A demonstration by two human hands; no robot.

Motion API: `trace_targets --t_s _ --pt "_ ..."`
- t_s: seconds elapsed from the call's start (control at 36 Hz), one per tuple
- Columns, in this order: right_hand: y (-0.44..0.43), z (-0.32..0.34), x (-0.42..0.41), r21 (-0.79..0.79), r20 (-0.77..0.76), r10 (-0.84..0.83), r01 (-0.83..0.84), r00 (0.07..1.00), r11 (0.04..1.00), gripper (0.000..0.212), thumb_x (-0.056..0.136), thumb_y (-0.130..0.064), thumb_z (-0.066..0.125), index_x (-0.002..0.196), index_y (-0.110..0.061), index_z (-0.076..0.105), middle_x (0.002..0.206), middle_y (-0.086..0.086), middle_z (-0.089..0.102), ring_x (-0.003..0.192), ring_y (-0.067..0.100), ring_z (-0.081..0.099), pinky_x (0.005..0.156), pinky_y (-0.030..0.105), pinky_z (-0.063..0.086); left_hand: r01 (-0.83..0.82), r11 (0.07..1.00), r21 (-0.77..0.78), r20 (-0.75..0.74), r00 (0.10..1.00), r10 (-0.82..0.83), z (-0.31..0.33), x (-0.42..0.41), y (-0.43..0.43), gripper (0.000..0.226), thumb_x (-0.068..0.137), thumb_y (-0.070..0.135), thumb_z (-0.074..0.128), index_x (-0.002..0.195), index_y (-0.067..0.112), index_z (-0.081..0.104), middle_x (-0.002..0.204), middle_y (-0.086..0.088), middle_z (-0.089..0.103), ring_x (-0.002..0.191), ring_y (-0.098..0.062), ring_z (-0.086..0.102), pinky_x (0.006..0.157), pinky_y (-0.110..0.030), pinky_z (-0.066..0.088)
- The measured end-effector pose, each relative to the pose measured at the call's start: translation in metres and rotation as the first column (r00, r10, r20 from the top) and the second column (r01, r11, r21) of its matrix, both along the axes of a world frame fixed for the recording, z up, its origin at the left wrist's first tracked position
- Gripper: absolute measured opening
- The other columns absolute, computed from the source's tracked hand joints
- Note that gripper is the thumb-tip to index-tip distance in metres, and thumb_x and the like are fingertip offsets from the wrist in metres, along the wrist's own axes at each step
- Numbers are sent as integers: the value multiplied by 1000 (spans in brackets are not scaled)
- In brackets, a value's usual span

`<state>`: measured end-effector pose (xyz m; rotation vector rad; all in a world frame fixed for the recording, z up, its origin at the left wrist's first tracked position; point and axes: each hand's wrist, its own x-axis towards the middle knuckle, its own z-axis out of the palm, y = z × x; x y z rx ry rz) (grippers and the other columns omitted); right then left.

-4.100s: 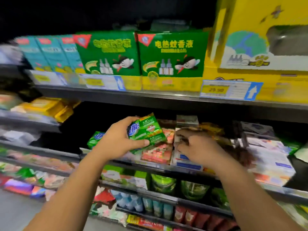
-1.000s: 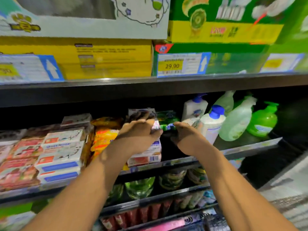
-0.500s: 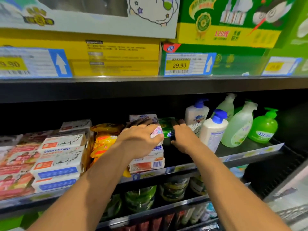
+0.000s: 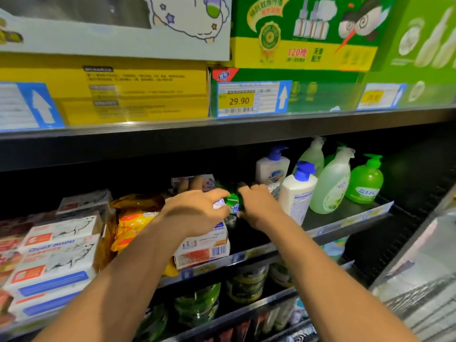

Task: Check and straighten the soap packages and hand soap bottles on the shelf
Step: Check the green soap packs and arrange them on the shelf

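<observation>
Upper tier: a yellow box (image 4: 123,95) and a green box (image 4: 306,33) marked "120". On the shelf (image 4: 345,220) below, "Goat Soap" boxes (image 4: 56,255) are stacked left and pump bottles (image 4: 330,183) are stood right. Between them, a soap box stack (image 4: 202,248) is gripped on top by the left hand (image 4: 197,208), fingers curled. The price tag (image 4: 249,99) is read "29.90". Beside the stack, a green soap package (image 4: 233,204) is grasped by the right hand (image 4: 259,206).
</observation>
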<state>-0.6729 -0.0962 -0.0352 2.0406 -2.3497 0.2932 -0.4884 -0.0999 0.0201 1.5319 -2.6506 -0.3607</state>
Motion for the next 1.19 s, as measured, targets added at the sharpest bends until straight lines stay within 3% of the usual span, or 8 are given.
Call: trace_targets --t_s 0.11,0.28,0.39,0.56,0.69,0.89,1.11,1.19 --pt "-4 -4 1 -52 15 -72 73 997 996 83 87 -36 71 151 -5 28 140 19 44 124 35 41 102 39 37 -39 999 19 -57 998 41 0 0 0 49 93 67 39 139 52 36 153 4 30 128 -24 43 106 -41 40" --pt "5 -5 9 -170 -111 -50 31 993 985 49 76 -34 79 108 0 65 104 20 58 101 38 52 82 38 46 -15 1000 -25 -77 997 13 0 -2 5 41 96 59 43 135 46 43 151 5 29 135 -20 37 107 -34 37" --pt "5 -4 5 -68 98 -46 53 994 996 50 88 -30 70 129 -7 52 119 17 51 114 36 51 95 37 44 -7 985 172 -291 955 58 4 7 -2 50 93 66 42 137 44 50 152 14 36 135 -12 40 112 -30 31" --pt "8 -9 13 -112 226 -90 118 970 987 66 78 -37 78 128 -5 48 119 17 46 105 37 58 85 37 48 -179 968 178 -75 978 195 5 17 -20 69 95 69 33 152 30 33 160 -3 28 143 -24 33 106 -30 31" --pt "-5 -19 29 -156 197 -67 99 978 983 68 32 -45 98 69 0 64 68 19 58 41 29 53 42 19 34 -237 951 197 -83 963 257 0 14 -19 67 97 64 34 145 18 45 149 -11 46 131 -30 46 99 -33 39" --pt "-4 -13 20 -114 307 -37 75 951 991 50 76 -44 78 106 -11 54 109 13 45 87 25 48 72 27 36 -276 935 223 -157 936 314 -3 21 -20 64 95 66 38 146 28 43 137 -11 57 125 -32 51 95 -33 42" --pt "-6 -10 23 -69 271 -37 58 962 996 42 81 -42 71 101 -16 43 119 13 46 88 23 40 75 28 38 -310 926 215 -122 932 341 -7 20 -20 68 93 72 32 128 22 61 134 -11 59 121 -30 53 93 -34 42" --pt "-5 -10 20 -57 275 -58 76 960 995 49 82 -42 71 114 -12 49 120 11 43 91 23 38 79 31 41 -255 961 111 -50 964 261 -6 23 -26 59 96 68 29 142 36 47 156 -9 36 141 -33 34 113 -41 32"
